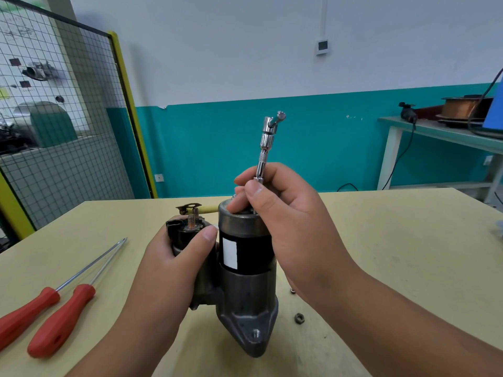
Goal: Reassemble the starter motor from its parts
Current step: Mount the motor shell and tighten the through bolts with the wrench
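right hand (285,213) pinches socket driver (268,142), upright on motor's top end | left hand (179,257) grips solenoid (187,232) | starter motor (245,289) stands on table (381,240) between both hands | label (229,253) plain white | nut (299,318) just right

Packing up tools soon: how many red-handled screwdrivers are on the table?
2. Both lie side by side on the left part of the table: the left screwdriver nearest the edge, the right screwdriver beside it. More may lie out of view.

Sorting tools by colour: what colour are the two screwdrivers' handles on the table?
Red, both screwdriver handles; the head view shows them best.
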`<control>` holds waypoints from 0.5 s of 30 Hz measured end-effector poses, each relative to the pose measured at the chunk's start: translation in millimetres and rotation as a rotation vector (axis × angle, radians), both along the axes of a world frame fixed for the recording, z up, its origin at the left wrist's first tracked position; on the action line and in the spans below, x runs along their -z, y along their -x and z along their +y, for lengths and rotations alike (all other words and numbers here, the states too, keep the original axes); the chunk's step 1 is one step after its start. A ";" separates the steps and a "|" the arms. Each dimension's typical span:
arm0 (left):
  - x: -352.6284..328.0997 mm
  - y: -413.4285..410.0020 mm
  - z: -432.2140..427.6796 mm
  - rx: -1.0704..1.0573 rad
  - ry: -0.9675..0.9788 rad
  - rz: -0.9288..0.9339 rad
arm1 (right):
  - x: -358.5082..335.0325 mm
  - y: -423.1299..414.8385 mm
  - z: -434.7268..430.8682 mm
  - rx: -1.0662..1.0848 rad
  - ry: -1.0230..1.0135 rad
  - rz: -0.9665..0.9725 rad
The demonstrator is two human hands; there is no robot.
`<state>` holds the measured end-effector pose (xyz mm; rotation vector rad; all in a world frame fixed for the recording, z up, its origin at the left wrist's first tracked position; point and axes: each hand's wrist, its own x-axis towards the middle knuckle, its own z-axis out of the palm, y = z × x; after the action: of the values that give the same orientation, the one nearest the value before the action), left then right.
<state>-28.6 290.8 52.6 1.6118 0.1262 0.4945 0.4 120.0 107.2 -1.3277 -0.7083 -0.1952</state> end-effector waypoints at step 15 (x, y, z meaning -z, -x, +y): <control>-1.9 1.9 -1.7 0.005 0.009 -0.019 | -0.1 0.6 -0.4 -0.005 0.001 0.000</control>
<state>-30.5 289.1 54.5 1.5984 0.1099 0.5040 -0.2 119.6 107.2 -1.3267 -0.7119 -0.1903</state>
